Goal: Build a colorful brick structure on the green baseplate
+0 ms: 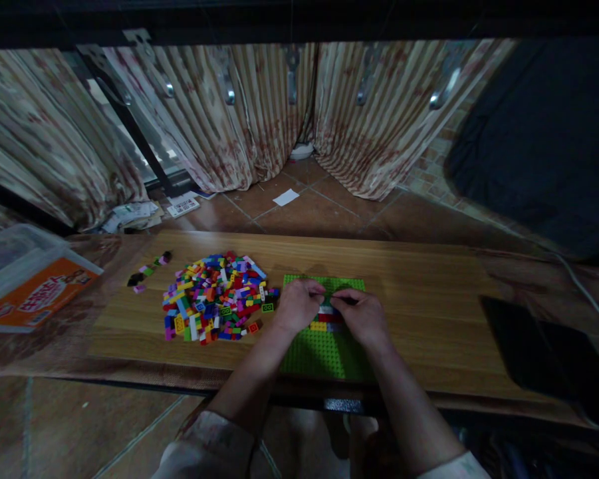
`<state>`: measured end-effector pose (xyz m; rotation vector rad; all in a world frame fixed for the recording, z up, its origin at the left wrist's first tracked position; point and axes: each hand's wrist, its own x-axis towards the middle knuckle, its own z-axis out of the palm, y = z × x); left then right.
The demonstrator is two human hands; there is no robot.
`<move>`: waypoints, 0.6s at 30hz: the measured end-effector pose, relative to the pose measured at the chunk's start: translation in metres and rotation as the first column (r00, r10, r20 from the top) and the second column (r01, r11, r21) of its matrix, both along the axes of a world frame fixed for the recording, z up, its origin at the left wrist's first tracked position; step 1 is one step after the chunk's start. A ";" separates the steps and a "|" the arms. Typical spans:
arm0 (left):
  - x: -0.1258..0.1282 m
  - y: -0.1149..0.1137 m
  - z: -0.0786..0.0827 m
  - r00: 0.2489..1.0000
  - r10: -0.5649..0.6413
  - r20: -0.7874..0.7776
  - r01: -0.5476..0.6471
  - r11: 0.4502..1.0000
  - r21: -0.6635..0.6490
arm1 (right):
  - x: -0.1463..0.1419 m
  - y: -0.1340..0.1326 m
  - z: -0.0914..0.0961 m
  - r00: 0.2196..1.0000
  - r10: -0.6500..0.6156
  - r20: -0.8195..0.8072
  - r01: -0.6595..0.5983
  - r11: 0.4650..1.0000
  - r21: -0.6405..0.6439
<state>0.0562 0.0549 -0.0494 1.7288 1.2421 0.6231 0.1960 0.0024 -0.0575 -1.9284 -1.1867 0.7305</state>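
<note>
Wooden table [429, 299]: spans view.
Green baseplate [324, 356]: front-ctr of table, just right of pile.
Brick pile [214, 296]: loose, multi-colour.
L hand [299, 306]: fingers curled close together, tips down on plate's far part.
R hand [363, 318]: thumb + forefinger pinched at brick row [326, 318]; piece between them too small to tell.
Brick row: white/red/yellow, on plate btwn both hands.

Pale patterned sleeves [207, 442] above bare left hand [299, 306], right hand [363, 320].
</note>
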 end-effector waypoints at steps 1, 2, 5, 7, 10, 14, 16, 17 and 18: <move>0.001 0.000 0.000 1.000 0.003 -0.001 -0.003 1.000 0.002 | 0.000 0.000 0.000 1.000 0.002 0.004 -0.002 1.000 -0.002; 0.001 -0.001 -0.001 1.000 0.010 -0.002 -0.010 1.000 0.004 | 0.000 0.000 0.000 1.000 0.005 0.008 -0.005 1.000 -0.002; 0.002 -0.007 -0.001 0.998 0.054 0.011 -0.054 0.998 0.022 | 0.003 -0.001 -0.003 1.000 0.031 -0.001 -0.031 0.999 0.018; -0.002 -0.012 0.001 0.994 0.098 0.057 -0.100 0.994 0.047 | 0.006 -0.001 -0.005 0.999 0.037 -0.024 -0.036 0.998 0.049; -0.018 -0.015 0.009 0.972 0.147 0.185 -0.165 0.983 0.086 | 0.011 -0.002 -0.004 0.999 -0.043 -0.027 0.045 0.995 0.090; -0.054 -0.008 0.024 0.907 0.257 0.334 -0.292 0.955 0.059 | 0.003 -0.004 0.010 0.993 -0.110 0.051 0.100 0.979 0.180; -0.073 -0.002 0.031 0.857 0.343 0.385 -0.381 0.924 0.025 | -0.009 -0.007 0.016 0.996 -0.060 0.072 0.040 0.967 0.252; -0.082 0.001 0.035 0.825 0.388 0.411 -0.428 0.904 0.005 | -0.017 -0.009 0.018 0.997 -0.019 0.080 -0.005 0.959 0.282; -0.090 0.003 0.038 0.789 0.431 0.437 -0.472 0.882 -0.017 | -0.026 -0.011 0.019 0.995 0.033 0.091 -0.059 0.951 0.303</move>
